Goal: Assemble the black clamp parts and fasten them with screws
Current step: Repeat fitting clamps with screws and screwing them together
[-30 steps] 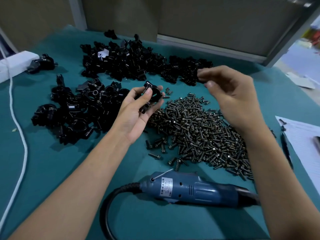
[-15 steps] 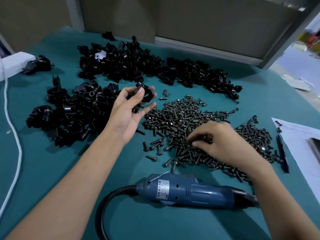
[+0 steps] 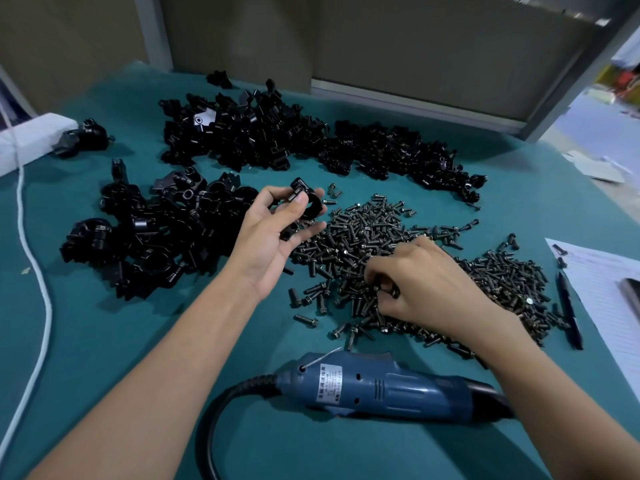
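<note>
Your left hand grips a clamp just left of the screw pile. Your right hand rests on that pile, its curled fingers pinching a screw.

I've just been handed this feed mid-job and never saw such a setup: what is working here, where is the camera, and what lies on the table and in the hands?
No machine: a person's two bare hands, filmed by one wide-angle camera on their head, looking forward and down. On the green table lie heaps of black clamp parts, a pile of screws and a blue electric screwdriver. The left hand holds a black clamp piece; the right hand reaches into the pile, its fingers pinching what looks like a screw.
</note>
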`<state>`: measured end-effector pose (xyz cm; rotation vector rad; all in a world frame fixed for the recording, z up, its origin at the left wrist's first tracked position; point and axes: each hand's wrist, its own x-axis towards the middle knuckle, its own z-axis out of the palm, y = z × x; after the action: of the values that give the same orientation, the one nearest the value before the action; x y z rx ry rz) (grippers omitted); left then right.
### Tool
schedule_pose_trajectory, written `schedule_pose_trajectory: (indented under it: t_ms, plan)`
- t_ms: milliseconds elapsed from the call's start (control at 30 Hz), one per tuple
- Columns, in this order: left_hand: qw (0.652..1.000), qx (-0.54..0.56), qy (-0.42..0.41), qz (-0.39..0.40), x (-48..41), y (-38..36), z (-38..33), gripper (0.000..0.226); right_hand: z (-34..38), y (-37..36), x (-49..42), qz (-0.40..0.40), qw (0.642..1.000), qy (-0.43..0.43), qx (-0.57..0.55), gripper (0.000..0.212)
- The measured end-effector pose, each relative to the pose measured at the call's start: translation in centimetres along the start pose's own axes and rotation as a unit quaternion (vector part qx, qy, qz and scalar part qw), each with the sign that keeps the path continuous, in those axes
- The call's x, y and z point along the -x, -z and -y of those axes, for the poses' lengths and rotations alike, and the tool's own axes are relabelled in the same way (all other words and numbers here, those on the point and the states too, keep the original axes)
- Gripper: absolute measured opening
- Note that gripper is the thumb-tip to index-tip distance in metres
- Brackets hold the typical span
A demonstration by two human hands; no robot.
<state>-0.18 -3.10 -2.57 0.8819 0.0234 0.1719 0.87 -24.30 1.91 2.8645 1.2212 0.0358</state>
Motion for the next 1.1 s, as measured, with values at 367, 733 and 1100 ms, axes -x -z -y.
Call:
schedule_pose_trajectory:
  t_ms: [367, 733, 1100]
  plan:
    - [0.995, -0.032, 0.05, 0.075, 0.3, -1.1, 0.8, 0.02, -0.7, 2.1, -4.2, -0.271, 0.838, -0.072, -0.467, 0.011]
    - [0.996, -0.051, 0.027, 0.075, 0.6, -1.4, 1.1, 0.02, 0.5, 0.5, -5.5, -0.278, 0.821, -0.053, -0.496, 0.014]
    - [0.998, 0.0, 0.028, 0.049, 0.6, -1.4, 1.0, 0.02, 0.4, 1.5, -2.9, -0.24, 0.902, -0.078, -0.351, 0.013]
